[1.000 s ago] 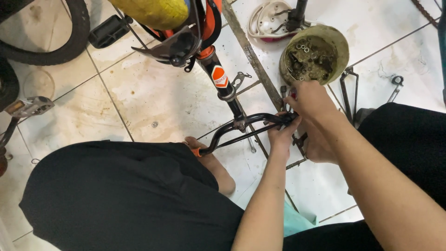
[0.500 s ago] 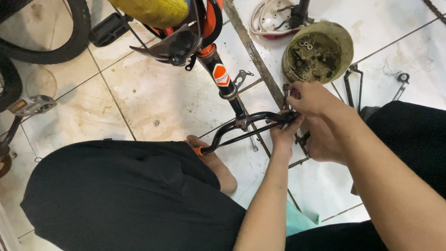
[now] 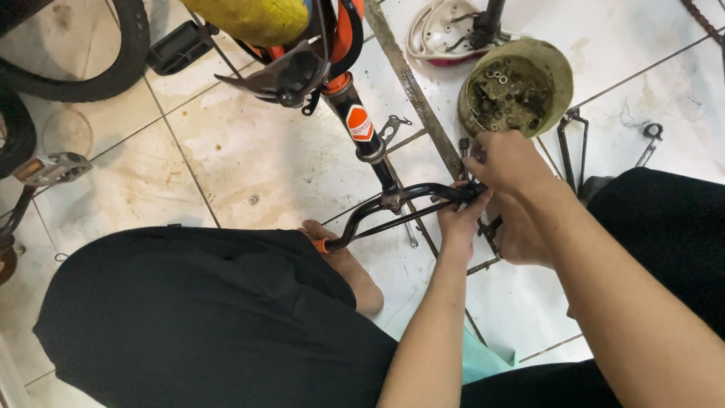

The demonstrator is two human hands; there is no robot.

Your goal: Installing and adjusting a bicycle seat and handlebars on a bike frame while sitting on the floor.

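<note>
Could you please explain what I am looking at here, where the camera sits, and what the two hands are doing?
The camera is worn on a person's head and looks down past their knees in black trousers onto a tiled floor. An upturned small bicycle stands in front: its black handlebar rests low by the floor, with an orange and black stem above it. The left hand grips the right end of the handlebar from below, and the right hand works at the same end from above; what its fingers hold is hidden. Nearby stand a round tub of nuts and bolts, a pedal and a spanner.
</note>
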